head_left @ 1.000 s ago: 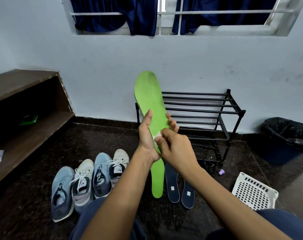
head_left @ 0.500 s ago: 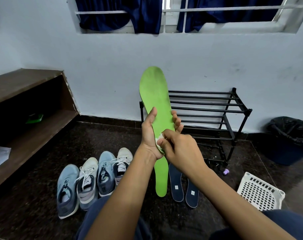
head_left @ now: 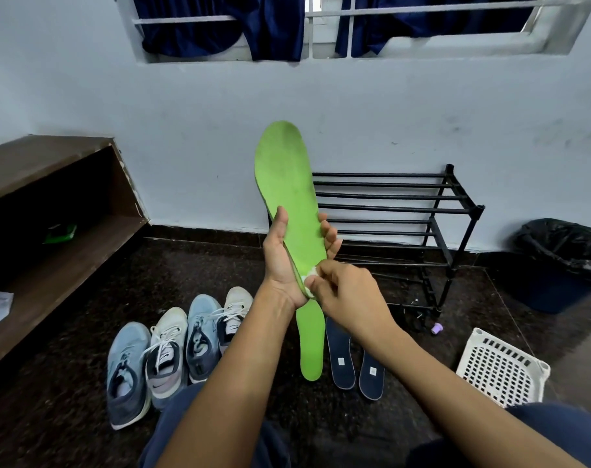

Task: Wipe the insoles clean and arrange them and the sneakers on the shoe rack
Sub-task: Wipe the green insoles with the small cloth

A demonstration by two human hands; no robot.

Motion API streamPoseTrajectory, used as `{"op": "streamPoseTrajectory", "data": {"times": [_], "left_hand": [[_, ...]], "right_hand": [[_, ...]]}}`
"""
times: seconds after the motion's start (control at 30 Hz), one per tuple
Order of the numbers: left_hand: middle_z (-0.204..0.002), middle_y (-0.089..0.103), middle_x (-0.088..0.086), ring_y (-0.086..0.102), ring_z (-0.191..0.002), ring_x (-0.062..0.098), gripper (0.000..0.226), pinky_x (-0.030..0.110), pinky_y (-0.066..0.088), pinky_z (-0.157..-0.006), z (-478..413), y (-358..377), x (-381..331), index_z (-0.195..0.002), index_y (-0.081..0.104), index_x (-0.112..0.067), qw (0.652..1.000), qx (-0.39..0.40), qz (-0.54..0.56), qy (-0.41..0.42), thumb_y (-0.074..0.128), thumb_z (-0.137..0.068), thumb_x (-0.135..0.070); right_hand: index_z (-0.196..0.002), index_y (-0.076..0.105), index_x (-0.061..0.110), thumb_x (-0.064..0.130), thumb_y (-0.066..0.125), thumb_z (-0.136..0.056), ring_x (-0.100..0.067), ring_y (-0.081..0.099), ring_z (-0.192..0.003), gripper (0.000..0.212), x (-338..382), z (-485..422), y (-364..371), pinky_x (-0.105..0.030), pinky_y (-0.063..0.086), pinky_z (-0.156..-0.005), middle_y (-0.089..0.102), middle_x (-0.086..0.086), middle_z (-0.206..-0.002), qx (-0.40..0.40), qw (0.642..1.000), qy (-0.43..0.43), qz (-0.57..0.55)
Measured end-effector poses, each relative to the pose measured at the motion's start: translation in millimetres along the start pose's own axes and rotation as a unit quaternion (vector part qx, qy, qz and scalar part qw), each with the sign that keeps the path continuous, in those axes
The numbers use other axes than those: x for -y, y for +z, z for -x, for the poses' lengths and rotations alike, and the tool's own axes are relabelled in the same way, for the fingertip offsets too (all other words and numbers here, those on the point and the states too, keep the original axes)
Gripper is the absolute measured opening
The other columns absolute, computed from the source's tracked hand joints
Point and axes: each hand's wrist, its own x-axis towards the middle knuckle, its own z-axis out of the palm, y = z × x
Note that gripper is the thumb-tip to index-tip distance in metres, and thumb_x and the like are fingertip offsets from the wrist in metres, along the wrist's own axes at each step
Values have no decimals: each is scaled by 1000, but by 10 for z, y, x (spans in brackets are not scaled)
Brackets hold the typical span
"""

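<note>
Right hand (head_left: 348, 295) lower, insole (head_left: 287, 184) upright — dark floor (head_left: 68, 417)

White basket (head_left: 500, 369) right; black-lined bin (head_left: 564, 261) beyond; wooden shelf (head_left: 51, 197) left; navy curtains (head_left: 274, 25) above.

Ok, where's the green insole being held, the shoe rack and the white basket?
Held insole (head_left: 284, 170): head view, on its wide upper end.
Rack (head_left: 478, 209): head view, on its top right front corner.
Basket (head_left: 500, 369): head view, on its holed side.
</note>
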Motion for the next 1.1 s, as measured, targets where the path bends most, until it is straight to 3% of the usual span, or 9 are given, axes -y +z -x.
{"op": "streamPoseTrajectory", "data": {"times": [0.13, 0.23, 0.37, 0.5, 0.6, 0.73, 0.83, 0.93, 1.1], "left_hand": [[-81, 59, 5, 62, -73, 16, 59, 28, 54, -74, 8, 16, 28, -100, 60, -6, 1000, -3, -4, 24, 48, -79, -60], [-79, 60, 6, 61, -75, 17, 56, 30, 48, -80, 11, 51, 77, -97, 60, -7, 1000, 4, -9, 27, 48, -81, -59], [-83, 62, 6, 64, -76, 18, 63, 31, 55, -76, -10, -10, 11, -101, 61, -4, 999, 43, 7, 7, 69, -68, -57], [-86, 63, 6, 66, -78, 18, 71, 31, 56, -77, -17, -76, -28, -105, 60, -5, 998, 60, 3, 16, 79, -61, -57], [-81, 61, 6, 64, -77, 18, 61, 32, 52, -81, 13, -14, 42, -99, 60, -6, 999, 20, -7, 36, 56, -75, -62], [-77, 60, 6, 65, -81, 19, 58, 33, 44, -89, 32, 58, 98, -94, 59, -9, 999, -6, -27, 34, 43, -82, -63], [-77, 60, 6, 65, -78, 19, 59, 30, 52, -80, 22, 42, 72, -93, 59, -7, 999, -9, -32, 29, 44, -80, -62], [-78, 63, 6, 67, -76, 19, 61, 30, 55, -78, 3, -22, 6, -96, 60, -6, 999, -10, -17, 40, 45, -80, -62], [-80, 64, 5, 67, -78, 18, 61, 30, 56, -76, -15, -33, -33, -96, 60, -7, 998, -11, -37, 55, 44, -79, -64]], "right_hand": [[-88, 59, 22, 37, 51, -92, -33, 59, -82, 17, -27, -62, -44, -32, 37, -61, 64, -6, -78, -5, 998, 24, 51], [-104, 56, 18, 38, 48, -94, -34, 61, -88, 24, -43, -123, -60, -34, 37, -63, 67, -9, -89, -67, 989, 21, 128], [-74, 56, 14, 31, 63, -87, -20, 52, -59, 22, -56, -78, -45, -30, 37, -60, 56, 0, -56, -20, 997, 47, -63], [-66, 58, 18, 32, 65, -85, -15, 50, -57, 25, -67, -40, -29, -31, 41, -60, 61, -8, -61, 37, 994, 41, -98], [-83, 63, 24, 39, 58, -88, -26, 59, -72, 17, -63, -107, -53, -31, 36, -59, 65, -5, -73, -42, 998, 22, 52], [-87, 64, 13, 34, 61, -86, -31, 63, -56, 21, -63, -178, -15, -27, 31, -47, 66, -9, -63, -202, 963, -50, 171], [-90, 63, 15, 34, 59, -89, -33, 61, -70, 19, -87, -163, -8, -34, 41, -59, 67, -8, -72, -100, 994, 19, 41], [-70, 60, 14, 32, 66, -85, -24, 52, -56, 24, -105, -95, -14, -33, 40, -58, 59, -4, -56, -15, 997, 39, -63], [-77, 60, 19, 37, 60, -88, -24, 58, -69, 21, -84, -49, 14, -31, 41, -60, 62, 0, -66, -14, 999, 46, -25]]}}
